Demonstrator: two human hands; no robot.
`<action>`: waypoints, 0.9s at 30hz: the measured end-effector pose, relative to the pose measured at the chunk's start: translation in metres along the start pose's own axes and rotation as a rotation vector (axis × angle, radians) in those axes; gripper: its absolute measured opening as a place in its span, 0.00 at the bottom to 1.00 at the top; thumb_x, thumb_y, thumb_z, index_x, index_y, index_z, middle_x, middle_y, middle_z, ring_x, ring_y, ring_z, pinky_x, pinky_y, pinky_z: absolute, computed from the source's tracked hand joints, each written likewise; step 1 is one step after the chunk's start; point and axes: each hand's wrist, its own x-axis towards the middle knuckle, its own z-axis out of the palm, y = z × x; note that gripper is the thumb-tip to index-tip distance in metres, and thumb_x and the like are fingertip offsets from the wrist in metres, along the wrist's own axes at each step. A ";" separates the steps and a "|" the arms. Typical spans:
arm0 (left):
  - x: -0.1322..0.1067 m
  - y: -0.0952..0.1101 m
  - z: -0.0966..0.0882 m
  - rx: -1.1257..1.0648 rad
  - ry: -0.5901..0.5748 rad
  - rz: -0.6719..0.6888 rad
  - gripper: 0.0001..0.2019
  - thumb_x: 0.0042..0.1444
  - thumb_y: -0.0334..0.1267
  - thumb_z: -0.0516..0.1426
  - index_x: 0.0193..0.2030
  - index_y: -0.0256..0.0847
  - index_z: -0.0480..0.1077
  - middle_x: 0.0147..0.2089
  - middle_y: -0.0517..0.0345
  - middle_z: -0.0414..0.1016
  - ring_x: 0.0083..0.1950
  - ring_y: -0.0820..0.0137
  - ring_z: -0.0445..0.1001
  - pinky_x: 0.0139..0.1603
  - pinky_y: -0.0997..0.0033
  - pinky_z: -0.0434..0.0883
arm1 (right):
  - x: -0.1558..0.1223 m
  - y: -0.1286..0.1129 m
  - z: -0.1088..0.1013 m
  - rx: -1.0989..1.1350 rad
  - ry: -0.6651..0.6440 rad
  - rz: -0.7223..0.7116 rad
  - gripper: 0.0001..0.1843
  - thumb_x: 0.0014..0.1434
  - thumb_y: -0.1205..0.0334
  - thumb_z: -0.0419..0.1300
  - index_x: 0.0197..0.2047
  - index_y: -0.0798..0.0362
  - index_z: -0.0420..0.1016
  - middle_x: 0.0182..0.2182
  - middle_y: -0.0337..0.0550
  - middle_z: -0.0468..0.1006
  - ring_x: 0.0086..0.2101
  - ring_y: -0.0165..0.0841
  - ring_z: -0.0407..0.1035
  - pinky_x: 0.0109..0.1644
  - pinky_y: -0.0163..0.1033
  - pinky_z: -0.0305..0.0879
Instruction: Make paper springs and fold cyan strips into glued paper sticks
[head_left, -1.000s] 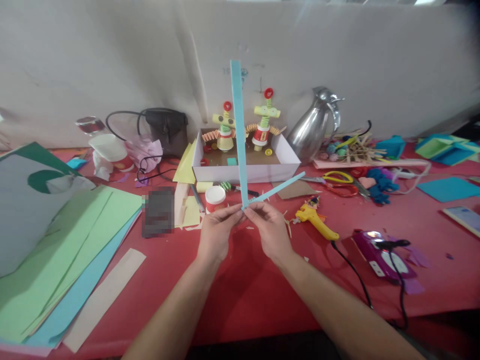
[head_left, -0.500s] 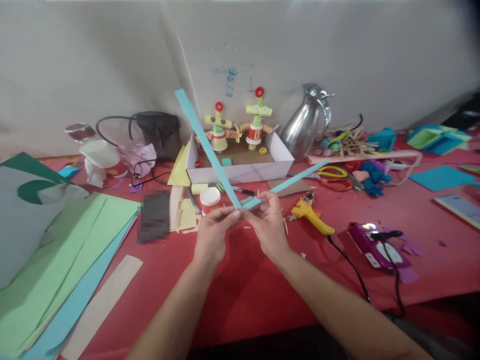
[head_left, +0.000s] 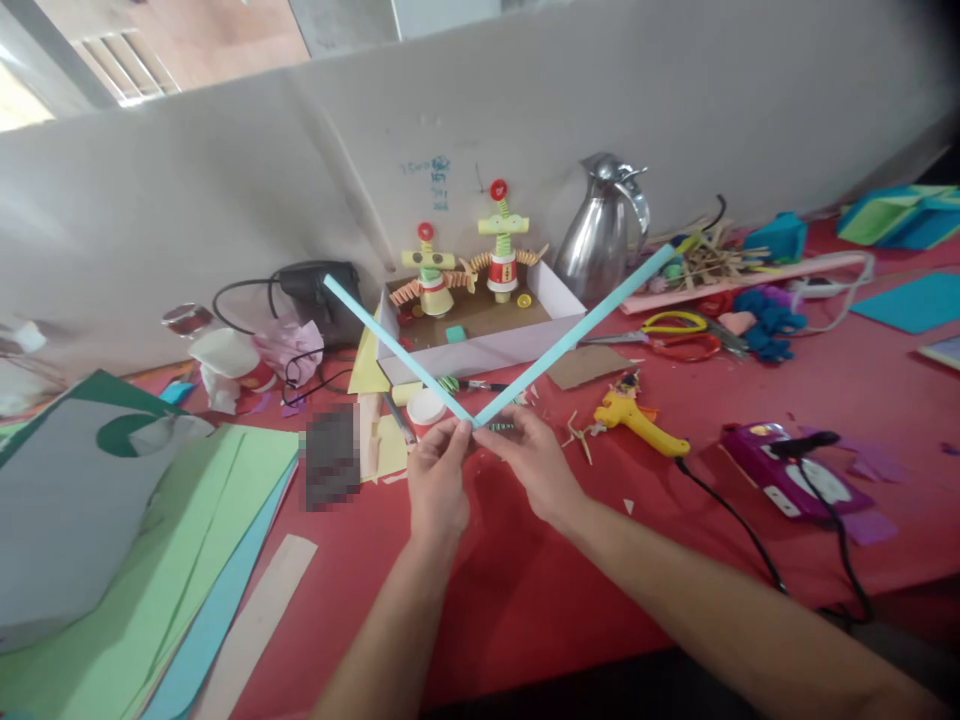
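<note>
Both my hands are pinched together over the red table, holding two light blue paper strips where they cross. My left hand grips the joint from the left, my right hand from the right. One strip runs up and to the left, the other strip up and to the right, so they form a V. A small folded, accordion-like stack sits between my fingertips at the joint.
A white box with two paper figures stands behind the strips, a steel jug to its right. A yellow glue gun, scissors and a purple device lie right. Coloured paper sheets lie left.
The strip that stood upright has swung down to the left, and the right strip has risen, making a wide V. The camera has tilted and shifted; my hands stay pinched at the joint.
</note>
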 end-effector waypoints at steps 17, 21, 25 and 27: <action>-0.003 0.010 -0.003 0.163 -0.075 0.330 0.05 0.44 0.33 0.69 0.29 0.44 0.80 0.35 0.55 0.80 0.42 0.65 0.76 0.44 0.67 0.74 | 0.001 -0.015 -0.013 -0.141 -0.083 -0.376 0.07 0.54 0.61 0.69 0.36 0.37 0.84 0.37 0.38 0.80 0.40 0.37 0.73 0.44 0.46 0.73; -0.006 0.012 -0.004 0.181 -0.003 0.404 0.05 0.42 0.35 0.70 0.25 0.45 0.79 0.32 0.54 0.79 0.43 0.61 0.77 0.45 0.63 0.73 | -0.002 -0.016 -0.013 -0.083 -0.130 -0.345 0.06 0.54 0.60 0.69 0.35 0.37 0.84 0.38 0.40 0.80 0.39 0.38 0.74 0.45 0.47 0.73; -0.008 0.012 -0.003 0.175 0.008 0.441 0.05 0.43 0.36 0.69 0.25 0.45 0.78 0.31 0.56 0.78 0.41 0.63 0.76 0.43 0.65 0.72 | -0.003 -0.015 -0.013 -0.001 -0.188 -0.303 0.08 0.55 0.60 0.68 0.39 0.38 0.85 0.39 0.41 0.80 0.41 0.38 0.74 0.46 0.47 0.72; -0.008 0.012 -0.002 0.149 -0.019 0.396 0.04 0.45 0.35 0.69 0.27 0.45 0.78 0.32 0.57 0.77 0.39 0.67 0.75 0.41 0.68 0.72 | -0.003 -0.017 -0.012 -0.014 -0.192 -0.293 0.07 0.55 0.61 0.67 0.38 0.39 0.85 0.39 0.40 0.80 0.42 0.38 0.73 0.46 0.45 0.72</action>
